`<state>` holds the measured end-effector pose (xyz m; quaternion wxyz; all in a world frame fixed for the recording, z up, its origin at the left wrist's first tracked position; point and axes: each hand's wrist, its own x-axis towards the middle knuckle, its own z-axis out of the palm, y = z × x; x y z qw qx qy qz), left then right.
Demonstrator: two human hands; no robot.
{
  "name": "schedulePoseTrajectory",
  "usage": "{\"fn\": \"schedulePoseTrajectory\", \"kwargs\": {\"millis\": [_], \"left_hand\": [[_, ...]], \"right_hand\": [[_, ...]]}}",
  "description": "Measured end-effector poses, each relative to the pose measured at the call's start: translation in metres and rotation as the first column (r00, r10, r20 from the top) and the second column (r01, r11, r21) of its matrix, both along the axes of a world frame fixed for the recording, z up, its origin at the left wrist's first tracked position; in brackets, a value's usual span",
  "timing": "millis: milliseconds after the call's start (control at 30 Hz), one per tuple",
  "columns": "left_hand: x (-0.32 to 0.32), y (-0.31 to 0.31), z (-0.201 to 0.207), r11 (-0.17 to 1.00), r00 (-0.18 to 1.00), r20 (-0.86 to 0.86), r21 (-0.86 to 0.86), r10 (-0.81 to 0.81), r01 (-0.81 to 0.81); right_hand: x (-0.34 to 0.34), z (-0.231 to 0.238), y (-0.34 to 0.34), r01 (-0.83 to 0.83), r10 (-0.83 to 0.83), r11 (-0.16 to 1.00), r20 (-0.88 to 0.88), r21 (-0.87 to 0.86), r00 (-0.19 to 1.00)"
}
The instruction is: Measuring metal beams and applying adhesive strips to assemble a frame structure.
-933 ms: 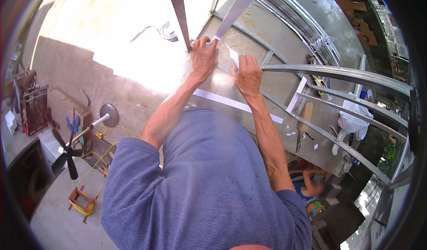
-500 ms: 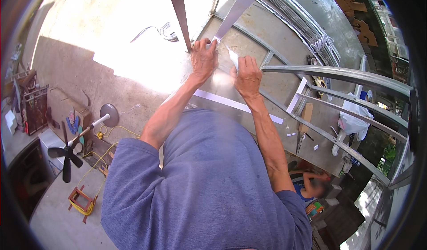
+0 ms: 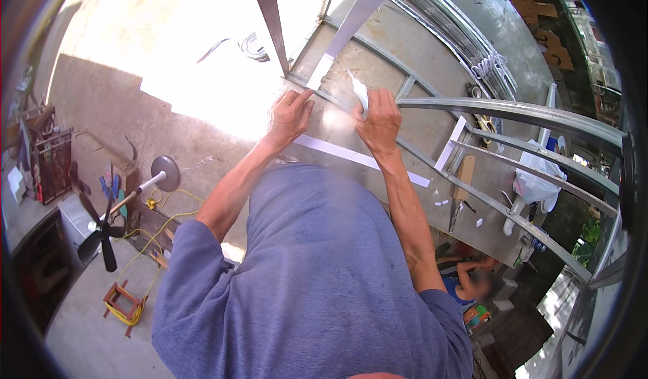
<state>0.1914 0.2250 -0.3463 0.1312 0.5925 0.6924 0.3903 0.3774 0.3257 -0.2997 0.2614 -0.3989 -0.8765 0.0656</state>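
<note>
Head view: right hand (image 3: 379, 119) gripped white nozzled tube (image 3: 360, 94); left hand (image 3: 290, 117), apart, hold unclear, beside white strip (image 3: 320, 72) already across metal frame (image 3: 385, 58); second strip (image 3: 358, 156) lay off frame, behind hands.

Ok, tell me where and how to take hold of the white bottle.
Best wrap the right hand around the wide body of the white bottle, coming from the near right, as it does in this picture. The body looks like the thickest part, and the thin tip points forward and slightly left, so this side probably leaves it free.
</note>
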Motion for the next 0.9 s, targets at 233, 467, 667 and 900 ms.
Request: {"fn": "schedulePoseTrajectory", "kwargs": {"millis": [233,467,667,900], "left_hand": [[-0.015,-0.044,-0.018,0.987,0.979,0.125,-0.045,0.159,-0.154],[-0.013,-0.055,-0.022,0.976,0.977,0.098,-0.135,0.187,-0.174],[-0.013,-0.054,-0.022,0.973,0.974,0.109,-0.142,0.198,-0.182],[-0.013,-0.053,-0.028,0.975,0.974,0.106,-0.119,0.199,-0.186]], "right_hand": [[-0.003,-0.001,-0.006,-0.013,0.010,0.999,-0.055,-0.051,0.998],[-0.008,-0.008,-0.005,-0.040,0.039,0.999,-0.038,-0.032,0.999],[-0.012,-0.007,-0.005,-0.048,0.047,0.999,-0.015,-0.011,0.999],[-0.012,-0.010,-0.006,-0.046,0.046,0.999,-0.015,-0.001,0.999]]}}
